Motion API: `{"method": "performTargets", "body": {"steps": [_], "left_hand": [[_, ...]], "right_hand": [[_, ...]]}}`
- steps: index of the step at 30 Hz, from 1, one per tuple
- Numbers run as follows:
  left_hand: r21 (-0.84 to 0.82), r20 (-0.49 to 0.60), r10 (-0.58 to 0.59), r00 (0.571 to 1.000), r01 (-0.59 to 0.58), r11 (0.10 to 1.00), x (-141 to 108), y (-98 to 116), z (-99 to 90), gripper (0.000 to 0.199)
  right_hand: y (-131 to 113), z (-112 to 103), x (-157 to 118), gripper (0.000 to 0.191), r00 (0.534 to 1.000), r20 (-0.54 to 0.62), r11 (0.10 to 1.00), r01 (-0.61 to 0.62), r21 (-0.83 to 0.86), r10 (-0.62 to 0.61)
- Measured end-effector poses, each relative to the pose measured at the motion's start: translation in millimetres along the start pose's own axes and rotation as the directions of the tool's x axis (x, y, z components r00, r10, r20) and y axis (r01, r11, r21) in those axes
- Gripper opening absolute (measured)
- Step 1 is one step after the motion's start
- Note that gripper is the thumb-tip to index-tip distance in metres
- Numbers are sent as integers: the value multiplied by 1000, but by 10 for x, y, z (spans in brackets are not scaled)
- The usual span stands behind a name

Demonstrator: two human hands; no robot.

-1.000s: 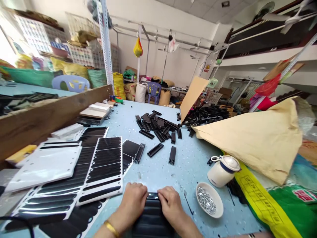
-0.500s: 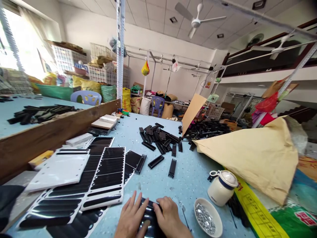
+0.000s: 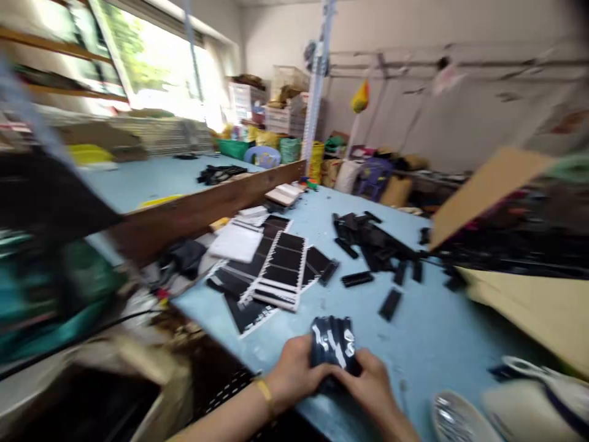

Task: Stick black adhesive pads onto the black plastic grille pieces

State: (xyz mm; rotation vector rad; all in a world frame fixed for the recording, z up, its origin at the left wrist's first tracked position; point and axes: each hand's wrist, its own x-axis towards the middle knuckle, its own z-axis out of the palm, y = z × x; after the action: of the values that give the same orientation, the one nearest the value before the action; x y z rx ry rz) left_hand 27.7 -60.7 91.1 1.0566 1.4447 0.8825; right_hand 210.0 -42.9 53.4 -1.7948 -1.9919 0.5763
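Note:
A glossy black ribbed piece (image 3: 334, 344), its exact kind blurred, is held up near the table's front edge. My left hand (image 3: 297, 368) grips its left side, thumb pressed across the near face. Closed on the lower right side is my right hand (image 3: 370, 380), its thumb meeting the left one. Ahead of the hands lie black slotted strips (image 3: 390, 304) and a heap of similar black strips (image 3: 368, 236). To the left, white-edged sheets of black strips (image 3: 281, 264) overlap on the blue table (image 3: 317, 307).
At the lower right stand a bowl of small shiny metal parts (image 3: 453, 417) and a cream mug (image 3: 534, 408). A wooden board (image 3: 216, 215) borders the table's left side. An open sack (image 3: 151, 368) sits below the edge. Brown paper (image 3: 529, 307) lies at right.
The view has swung left and down. Both hands have lifted the black piece off the table and tilted it up; my left hand, spread flat before, now grips its side.

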Motion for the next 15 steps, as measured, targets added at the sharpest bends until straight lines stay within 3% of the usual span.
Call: {"method": "performTargets", "body": {"steps": [4, 6, 8, 11, 15], "left_hand": [[-147, -146, -110, 983, 89, 985, 67, -43, -45, 37], [-284, -184, -188, 965, 131, 950, 107, -84, -33, 49], [-411, -138, -229, 964, 154, 898, 108, -91, -5, 56], [-520, -1, -196, 981, 167, 838, 31, -38, 23, 48], [-569, 75, -150, 986, 166, 805, -182, 45, -113, 36]], "right_hand": [[62, 48, 21, 55, 977, 24, 960, -211, 187, 210], [52, 43, 81, 62, 940, 92, 879, -340, 335, 328], [25, 43, 115, 68, 910, 170, 755, -410, 512, 379], [-13, 103, 76, 73, 892, 233, 582, -433, 688, 388], [-113, 281, -179, 75, 907, 288, 489, -409, 770, 306]]}}
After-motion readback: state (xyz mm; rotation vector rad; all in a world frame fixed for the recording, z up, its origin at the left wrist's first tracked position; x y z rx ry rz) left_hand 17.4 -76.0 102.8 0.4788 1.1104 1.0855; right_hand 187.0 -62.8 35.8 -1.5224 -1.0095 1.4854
